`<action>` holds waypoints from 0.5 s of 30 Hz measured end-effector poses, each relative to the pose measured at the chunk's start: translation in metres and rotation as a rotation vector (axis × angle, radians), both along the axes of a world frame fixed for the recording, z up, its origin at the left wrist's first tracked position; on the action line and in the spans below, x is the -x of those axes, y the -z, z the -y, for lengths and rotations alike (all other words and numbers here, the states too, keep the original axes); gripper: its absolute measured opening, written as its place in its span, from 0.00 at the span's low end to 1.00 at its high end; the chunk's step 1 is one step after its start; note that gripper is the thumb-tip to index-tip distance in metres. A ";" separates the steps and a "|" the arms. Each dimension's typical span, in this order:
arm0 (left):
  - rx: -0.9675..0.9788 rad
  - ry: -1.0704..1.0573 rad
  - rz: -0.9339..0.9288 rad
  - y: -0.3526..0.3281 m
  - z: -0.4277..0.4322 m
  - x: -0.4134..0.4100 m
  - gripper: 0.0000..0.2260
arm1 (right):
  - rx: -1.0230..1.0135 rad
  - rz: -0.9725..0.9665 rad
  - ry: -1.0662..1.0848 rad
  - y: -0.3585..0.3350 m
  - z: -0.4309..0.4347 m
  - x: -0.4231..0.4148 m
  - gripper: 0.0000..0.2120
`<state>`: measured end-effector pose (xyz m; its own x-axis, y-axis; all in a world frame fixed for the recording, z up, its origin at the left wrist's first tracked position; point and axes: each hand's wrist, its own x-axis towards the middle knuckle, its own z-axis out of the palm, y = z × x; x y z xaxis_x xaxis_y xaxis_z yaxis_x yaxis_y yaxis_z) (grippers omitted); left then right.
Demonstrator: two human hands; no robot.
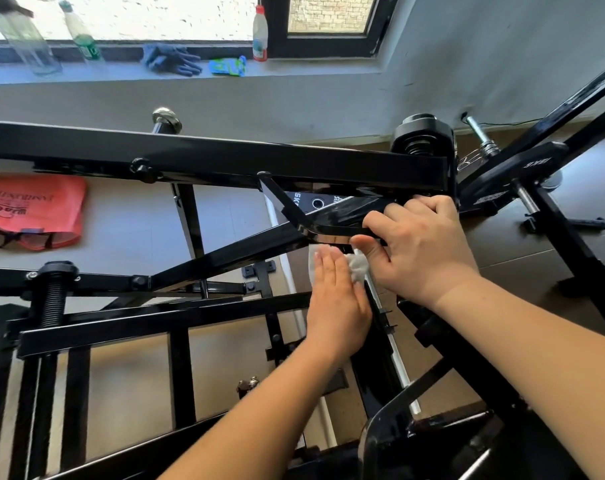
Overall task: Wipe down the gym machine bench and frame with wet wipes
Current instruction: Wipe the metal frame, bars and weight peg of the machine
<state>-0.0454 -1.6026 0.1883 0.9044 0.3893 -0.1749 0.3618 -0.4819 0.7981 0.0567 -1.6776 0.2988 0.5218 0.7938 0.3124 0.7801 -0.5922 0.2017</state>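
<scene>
The person stands over the black frame (224, 161) of the gym machine and both bare hands are on it. The left hand (335, 299) is flat, with the fingers straight and together, and it presses a crumpled white wet wipe (358, 266) against a part of the frame just below the slanted bar (328, 223). The wipe shows past the fingertips and lies between the two hands, touching the right thumb. The right hand (422, 247) grips the slanted bar, the fingers curled over its top and the thumb under it. Behind this hand some black weight plates (422, 136) sit on a peg. On the window sill (121, 76) lie blue gloves (171, 60), a green cloth thing (228, 66) and a white bottle with red cap (260, 34). A red bag (30, 209) lies on the floor, left of the machine.
</scene>
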 end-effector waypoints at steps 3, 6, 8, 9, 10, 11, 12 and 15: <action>-0.025 -0.031 0.046 -0.015 -0.039 -0.035 0.22 | 0.022 -0.007 0.010 -0.002 -0.001 0.001 0.18; -0.089 -0.010 -0.008 -0.005 -0.046 -0.052 0.24 | 0.047 -0.013 0.020 -0.004 -0.001 0.002 0.18; -0.029 -0.064 -0.002 0.002 -0.024 -0.034 0.27 | 0.052 -0.018 0.018 -0.005 -0.002 0.002 0.18; 0.009 -0.075 0.006 0.003 -0.010 -0.020 0.28 | 0.051 -0.014 0.014 -0.005 -0.002 0.003 0.18; 0.054 -0.079 0.040 0.000 0.003 -0.005 0.29 | 0.049 -0.010 0.013 -0.005 -0.002 0.003 0.18; 0.072 -0.083 0.076 -0.001 0.010 0.009 0.28 | 0.046 -0.008 0.012 -0.005 -0.002 0.003 0.18; 0.055 -0.083 0.115 -0.001 0.012 0.017 0.28 | 0.041 -0.007 0.012 -0.005 -0.002 0.003 0.18; 0.052 -0.042 0.180 0.007 -0.022 -0.006 0.20 | 0.044 -0.004 0.029 -0.008 -0.004 0.004 0.18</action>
<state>-0.0392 -1.5805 0.1818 0.9062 0.4217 -0.0328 0.2298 -0.4256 0.8753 0.0523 -1.6735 0.3064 0.5461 0.7913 0.2752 0.7635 -0.6052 0.2253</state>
